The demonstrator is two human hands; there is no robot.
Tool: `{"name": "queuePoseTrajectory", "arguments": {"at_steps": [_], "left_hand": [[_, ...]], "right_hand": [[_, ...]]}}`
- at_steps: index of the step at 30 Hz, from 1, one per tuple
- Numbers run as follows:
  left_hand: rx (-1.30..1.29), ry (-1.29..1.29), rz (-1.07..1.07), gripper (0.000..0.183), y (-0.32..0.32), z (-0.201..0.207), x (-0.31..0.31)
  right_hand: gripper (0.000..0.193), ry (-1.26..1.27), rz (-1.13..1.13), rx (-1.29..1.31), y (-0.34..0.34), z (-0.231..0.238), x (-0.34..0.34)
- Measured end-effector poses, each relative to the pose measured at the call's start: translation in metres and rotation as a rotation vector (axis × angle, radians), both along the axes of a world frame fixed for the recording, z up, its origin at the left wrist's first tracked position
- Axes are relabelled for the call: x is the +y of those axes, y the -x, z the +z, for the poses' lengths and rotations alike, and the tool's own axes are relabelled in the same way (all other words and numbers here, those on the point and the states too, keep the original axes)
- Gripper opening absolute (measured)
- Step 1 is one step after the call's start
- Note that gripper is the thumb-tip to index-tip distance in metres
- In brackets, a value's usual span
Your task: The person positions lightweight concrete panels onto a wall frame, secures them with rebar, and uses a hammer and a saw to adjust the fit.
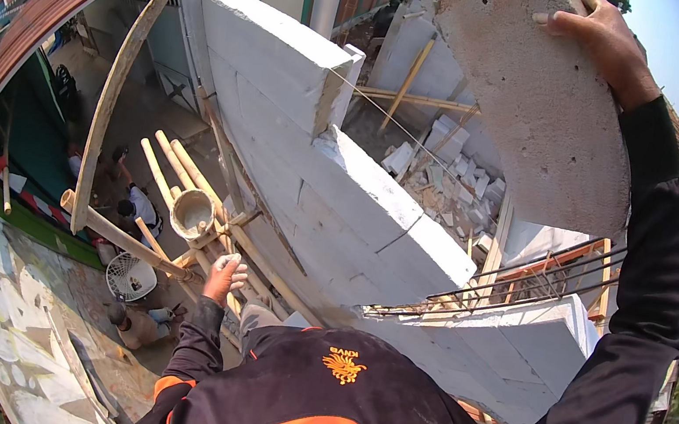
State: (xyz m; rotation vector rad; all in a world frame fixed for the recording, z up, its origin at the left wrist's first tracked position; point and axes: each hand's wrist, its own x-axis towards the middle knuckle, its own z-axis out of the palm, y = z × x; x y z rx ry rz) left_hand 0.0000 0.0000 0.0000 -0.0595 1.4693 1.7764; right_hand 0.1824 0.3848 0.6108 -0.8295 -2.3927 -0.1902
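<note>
High at the right, my right hand (606,45) grips the edge of a large grey lightweight concrete block (533,110), raised close in front of me and tilted. Its upper end runs out of view. My left hand (224,279) is low and left of centre, its dusty fingers curled; whether anything is inside them I cannot make out. Just beyond that hand, a mortar-smeared bucket (193,217) rests among bamboo poles (179,160). A wall of pale blocks (302,170) runs beside them, with a stepped top and a taut string (399,117) above it.
Thin dark steel bars (523,287) stick out over the lower wall at right. Broken block pieces (460,178) lie behind the wall. Far below at left are people (146,208), a white basket (131,277) and sheet roofing (16,294). A curved wooden plank (125,80) rises nearby.
</note>
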Motion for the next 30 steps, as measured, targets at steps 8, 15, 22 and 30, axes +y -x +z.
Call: {"name": "queuePoseTrajectory", "arguments": {"at_steps": [8,15,22,30], "left_hand": [[-0.113,0.228,-0.045,0.046,-0.011,-0.073,-0.045],[-0.188,0.245,0.009,0.038,-0.008,-0.134,-0.093],[-0.289,0.464,0.050,0.074,-0.025,-0.187,-0.154],[-0.397,0.655,0.250,0.081,-0.059,-0.204,-0.218]], "right_hand": [[0.083,0.233,0.189,-0.185,-0.010,-0.051,0.056],[0.078,0.339,0.236,-0.206,-0.023,-0.081,0.045],[0.080,0.391,0.204,-0.284,-0.027,-0.080,0.023],[0.085,0.440,0.235,-0.379,-0.011,-0.098,0.016]]}}
